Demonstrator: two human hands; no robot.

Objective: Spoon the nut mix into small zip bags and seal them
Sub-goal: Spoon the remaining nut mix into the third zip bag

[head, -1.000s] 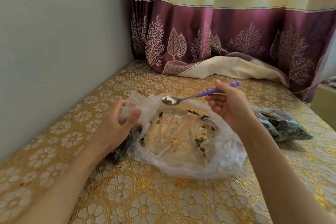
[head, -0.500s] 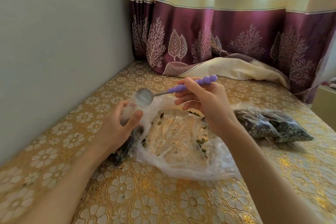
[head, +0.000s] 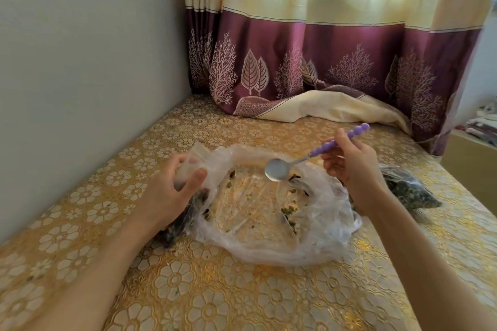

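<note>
My left hand (head: pixel 172 191) grips a small clear zip bag (head: pixel 189 169) by its open top; dark nut mix fills the bag's lower part beneath my palm. My right hand (head: pixel 352 166) pinches the purple beaded handle of a metal spoon (head: pixel 278 169). The spoon's bowl looks empty and hangs over a large, crumpled clear plastic bag (head: pixel 317 239) that lies spread flat on the table. Only a few scattered nuts and seeds (head: pixel 289 212) remain inside that bag.
Filled zip bags of dark nut mix (head: pixel 411 193) lie to the right, behind my right wrist. A gold flower-patterned cloth (head: pixel 215 303) covers the table. A grey wall runs along the left; a purple and cream curtain (head: pixel 322 105) bunches onto the far edge.
The spoon went left to the small bag's mouth, then swung back right and now hovers over the large bag with its bowl empty. My left hand kept hold of the small bag.
</note>
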